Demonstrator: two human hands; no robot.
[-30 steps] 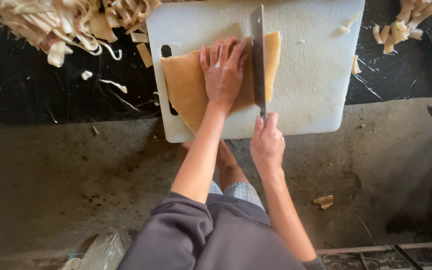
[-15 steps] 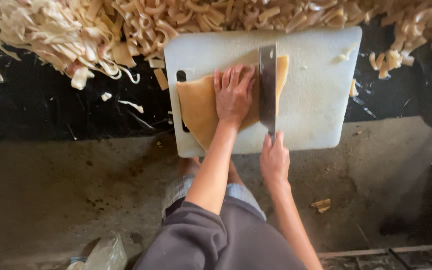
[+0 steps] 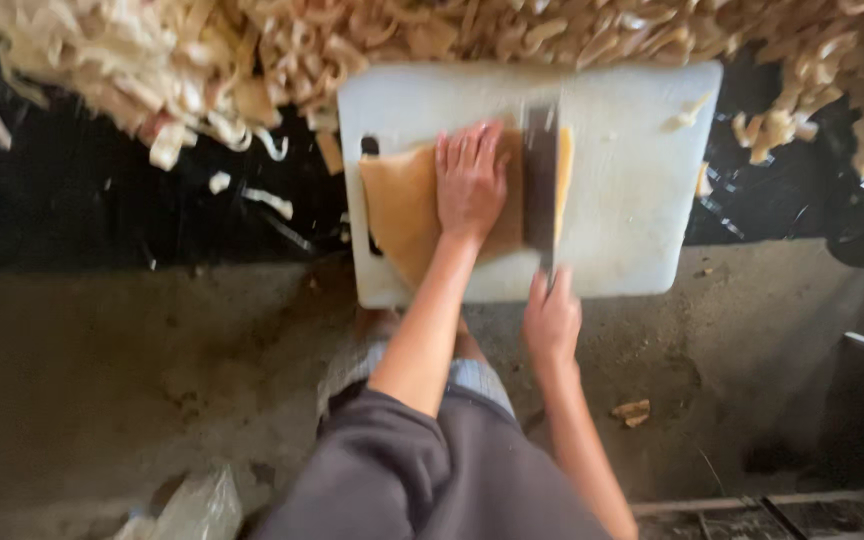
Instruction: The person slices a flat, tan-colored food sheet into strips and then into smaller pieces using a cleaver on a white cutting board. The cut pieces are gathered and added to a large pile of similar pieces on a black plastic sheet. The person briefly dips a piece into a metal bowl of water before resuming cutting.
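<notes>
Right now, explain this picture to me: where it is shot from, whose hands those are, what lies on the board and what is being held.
The picture comes from a camera worn on a person's head, looking straight down, so both arms reaching up into the view are that person's own. No machine is involved, only bare hands. The left hand lies flat, pressing down a tan folded sheet on a white cutting board. The right hand grips the handle of a cleaver, whose wide blade stands across the sheet near its right edge. Behind the board lies a big heap of pale cut strips on black plastic sheeting. The board's near edge meets a bare concrete floor. The picture is blurred, so finer detail cannot be told.
</notes>
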